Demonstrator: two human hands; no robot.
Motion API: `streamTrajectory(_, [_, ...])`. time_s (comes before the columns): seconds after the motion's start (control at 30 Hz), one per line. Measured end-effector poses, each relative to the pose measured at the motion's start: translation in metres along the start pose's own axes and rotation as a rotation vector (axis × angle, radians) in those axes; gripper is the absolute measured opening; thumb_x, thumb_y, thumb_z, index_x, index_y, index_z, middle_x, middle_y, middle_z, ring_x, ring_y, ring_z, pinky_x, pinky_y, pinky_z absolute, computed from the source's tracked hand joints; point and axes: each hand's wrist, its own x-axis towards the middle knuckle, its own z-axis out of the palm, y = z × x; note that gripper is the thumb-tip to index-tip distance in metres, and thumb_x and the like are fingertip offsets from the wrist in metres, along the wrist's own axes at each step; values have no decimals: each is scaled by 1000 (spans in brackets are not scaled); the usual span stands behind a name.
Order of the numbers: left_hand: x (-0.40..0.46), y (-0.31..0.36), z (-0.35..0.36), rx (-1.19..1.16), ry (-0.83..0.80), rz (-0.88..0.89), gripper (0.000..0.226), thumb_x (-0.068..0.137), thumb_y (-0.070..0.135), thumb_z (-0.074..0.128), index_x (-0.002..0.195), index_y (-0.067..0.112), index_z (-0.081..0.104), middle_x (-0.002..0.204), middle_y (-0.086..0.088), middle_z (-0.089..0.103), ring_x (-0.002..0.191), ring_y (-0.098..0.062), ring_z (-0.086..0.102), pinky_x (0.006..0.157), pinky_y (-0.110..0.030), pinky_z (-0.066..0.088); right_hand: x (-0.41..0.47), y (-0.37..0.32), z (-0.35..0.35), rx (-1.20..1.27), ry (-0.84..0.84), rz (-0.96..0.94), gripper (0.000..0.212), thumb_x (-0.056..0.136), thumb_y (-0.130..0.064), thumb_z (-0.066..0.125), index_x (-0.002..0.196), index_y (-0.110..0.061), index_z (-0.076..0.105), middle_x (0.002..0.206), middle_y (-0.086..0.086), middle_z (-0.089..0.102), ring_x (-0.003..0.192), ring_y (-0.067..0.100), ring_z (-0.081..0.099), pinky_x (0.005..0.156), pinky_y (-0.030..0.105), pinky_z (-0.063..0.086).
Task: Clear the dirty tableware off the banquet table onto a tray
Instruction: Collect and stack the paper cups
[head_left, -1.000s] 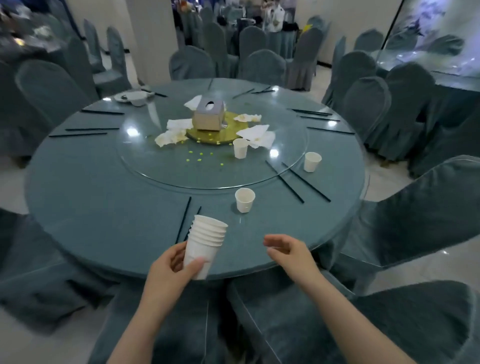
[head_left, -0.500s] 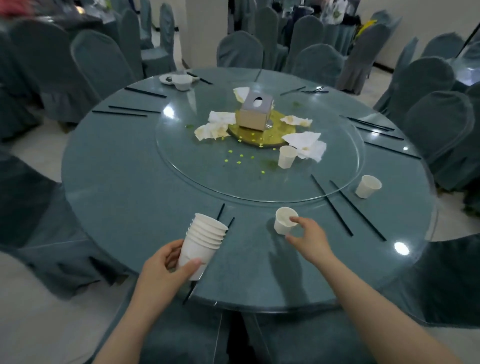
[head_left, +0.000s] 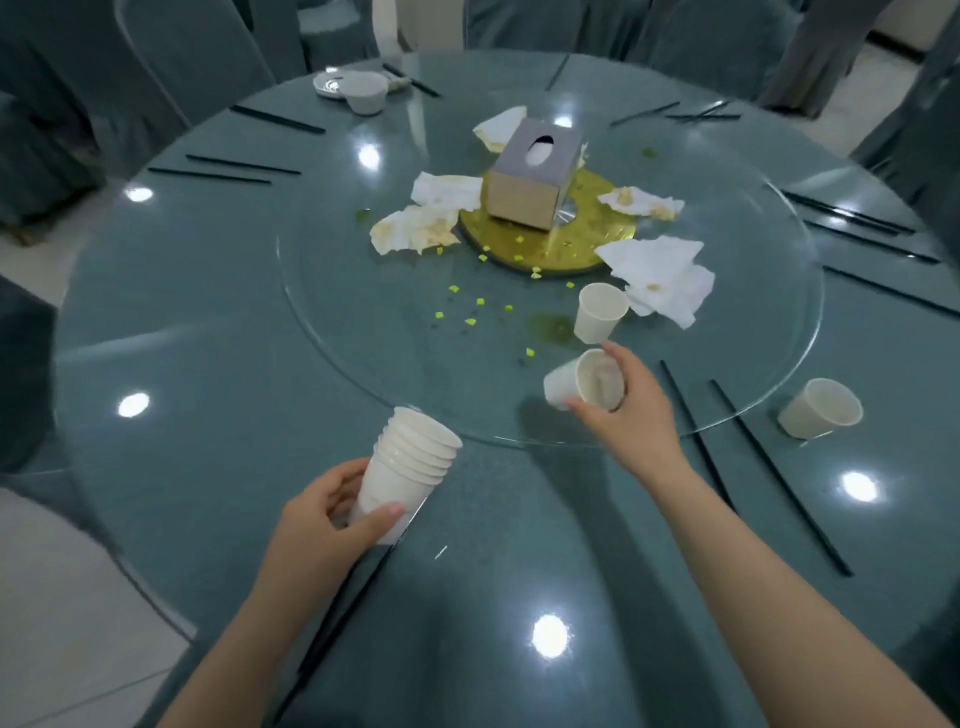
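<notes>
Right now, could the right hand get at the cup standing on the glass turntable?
Probably not yet: the right hand already grips a single cup. The standing cup is just beyond its fingers, nothing between.

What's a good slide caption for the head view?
Left hand holds stacked cups; right hand lifts another cup.

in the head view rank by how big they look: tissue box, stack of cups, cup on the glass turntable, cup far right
1. tissue box
2. stack of cups, nearer the camera, so unsure
3. cup on the glass turntable and cup far right: look alike
</notes>
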Motion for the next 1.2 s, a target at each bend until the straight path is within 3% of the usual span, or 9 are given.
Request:
streamTrajectory(0.13, [26, 20, 23, -77, 52, -10, 38, 77, 13, 76, 107, 32, 63, 105, 13, 71, 96, 1, 65, 84, -22, 47, 67, -7, -15, -2, 141, -141, 75, 72, -25, 78, 138, -27, 44, 131, -13, 47, 115, -3, 40, 92, 6, 27])
streamTrajectory(0.23, [39, 31, 37, -87, 50, -8, 40, 77, 13, 76, 112, 26, 63, 106, 10, 71, 98, -3, 66, 86, -25, 48, 108, 3, -18, -136, 122, -108, 73, 77, -21, 73, 141, -28, 39, 137, -1, 42, 123, 10, 40, 90, 15, 29])
streamTrajectory(0.37, [48, 36, 47, -55, 42, -15, 39, 77, 14, 76, 112, 26, 63, 105, 10, 72, 98, -4, 66, 88, -27, 49, 137, 24, -12, -395, -120, 28, 71, 78, -28, 67, 142, -24, 38, 139, 10, 43, 123, 30, 46, 93, 34, 41])
streamTrajectory(0.5, [50, 35, 52, -49, 37, -28, 37, 77, 12, 76, 107, 29, 64, 102, 11, 72, 94, -3, 67, 85, -24, 49, 132, 30, -3, -293, -153, 19, 66, 77, -24, 66, 138, -23, 40, 139, 8, 39, 121, 24, 46, 84, 28, 37])
streamTrajectory(0.67, [53, 37, 62, -60, -11, -17, 38, 76, 9, 77, 108, 25, 64, 102, 8, 73, 95, -6, 68, 81, -22, 50, 102, 32, 0, -271, -224, -62, 68, 75, -15, 68, 136, -25, 40, 139, 5, 36, 118, 25, 48, 90, 31, 43])
streamTrajectory(0.77, [53, 39, 68, -70, -34, 3, 38, 75, 7, 77, 107, 25, 64, 99, 12, 73, 91, -3, 68, 72, -13, 51, 75, 37, -6, -198, -226, -102, 68, 73, -17, 72, 135, -30, 45, 134, -2, 40, 113, 7, 42, 87, 17, 33])
streamTrajectory(0.93, [52, 44, 83, -64, -66, 27, 40, 75, 8, 78, 110, 22, 64, 101, 9, 72, 92, -1, 67, 71, -10, 50, 28, 57, -41, -109, 99, -124, 72, 71, -14, 78, 135, -25, 47, 122, -6, 44, 109, -2, 37, 84, -7, 19])
streamTrajectory(1.1, [55, 55, 110, -51, -139, 45, 44, 75, 8, 78, 115, 18, 63, 106, 9, 70, 97, -2, 65, 76, -15, 49, 10, 90, -103, -125, 442, -42, 68, 73, -9, 77, 132, -21, 45, 129, 8, 47, 108, 1, 37, 92, 2, 24])
streamTrajectory(1.2, [55, 60, 127, -41, -180, 72, 42, 75, 8, 78, 113, 19, 63, 103, 11, 70, 90, 5, 65, 70, -8, 47, 14, 110, -137, -156, 602, -1, 65, 74, -4, 75, 131, -11, 45, 130, 17, 46, 113, 10, 36, 90, -5, 19])
